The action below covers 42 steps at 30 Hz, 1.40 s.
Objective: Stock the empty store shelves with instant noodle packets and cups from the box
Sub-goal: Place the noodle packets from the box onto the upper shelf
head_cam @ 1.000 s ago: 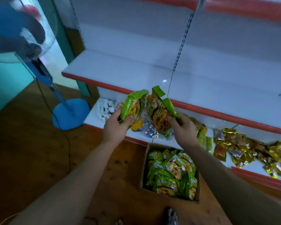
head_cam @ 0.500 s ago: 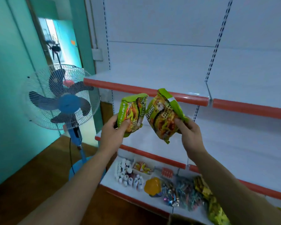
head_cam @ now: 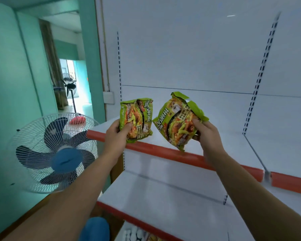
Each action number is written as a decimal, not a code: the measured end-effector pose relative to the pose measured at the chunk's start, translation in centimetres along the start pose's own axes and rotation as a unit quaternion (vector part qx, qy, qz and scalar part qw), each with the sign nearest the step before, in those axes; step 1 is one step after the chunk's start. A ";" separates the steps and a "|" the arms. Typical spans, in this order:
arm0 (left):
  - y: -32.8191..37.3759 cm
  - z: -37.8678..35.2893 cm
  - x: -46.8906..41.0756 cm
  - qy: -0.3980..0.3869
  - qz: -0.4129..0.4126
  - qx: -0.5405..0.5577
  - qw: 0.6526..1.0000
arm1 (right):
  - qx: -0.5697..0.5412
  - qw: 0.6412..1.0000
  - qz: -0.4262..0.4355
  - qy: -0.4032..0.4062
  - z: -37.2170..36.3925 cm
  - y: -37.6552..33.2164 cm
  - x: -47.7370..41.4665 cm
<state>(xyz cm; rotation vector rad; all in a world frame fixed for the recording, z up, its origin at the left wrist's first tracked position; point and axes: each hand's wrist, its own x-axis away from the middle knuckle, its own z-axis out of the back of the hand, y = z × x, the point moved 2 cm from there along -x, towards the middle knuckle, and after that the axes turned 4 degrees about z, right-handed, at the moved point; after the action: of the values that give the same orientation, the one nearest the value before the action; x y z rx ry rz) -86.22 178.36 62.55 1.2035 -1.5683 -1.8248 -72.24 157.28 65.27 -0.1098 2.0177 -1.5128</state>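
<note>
The left packet (head_cam: 136, 120), clamped by thumb in my left hand (head_cam: 116, 137), and the right packet (head_cam: 178, 121), gripped in my right hand (head_cam: 208, 136), hover over the red lip of the upper shelf (head_cam: 163, 151). I'd set both upright, well back, faces outward, starting from the left end.

Noodle packets (head_cam: 136, 119) seemingly above shelf (head_cam: 236, 136)

Large white Chinese characters and smaller dark print run sideways across the left noodle packet (head_cam: 136, 120) and the right noodle packet (head_cam: 178, 121); none is sharp enough to read
</note>
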 end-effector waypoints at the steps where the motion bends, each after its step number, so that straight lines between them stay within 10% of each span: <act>1: -0.4 -0.2 -1.6 0.005 0.008 0.004 1.000 | 0.001 1.000 -0.002 0.000 -0.5 0.3 -1.4; 23: -10.1 -0.4 -30.5 -0.176 0.162 -0.002 0.971 | 0.144 0.975 -0.127 0.114 -11.9 11.9 -20.3; 42: -12.3 -1.5 -35.7 -0.191 0.142 -0.042 0.970 | 0.016 0.979 -0.133 0.156 -12.7 14.8 -23.0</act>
<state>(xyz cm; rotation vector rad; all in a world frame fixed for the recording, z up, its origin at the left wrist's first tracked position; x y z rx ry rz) -63.97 208.94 62.41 0.5725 -1.7376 -1.9807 -55.88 182.54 63.65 -0.1397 2.2957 -1.8234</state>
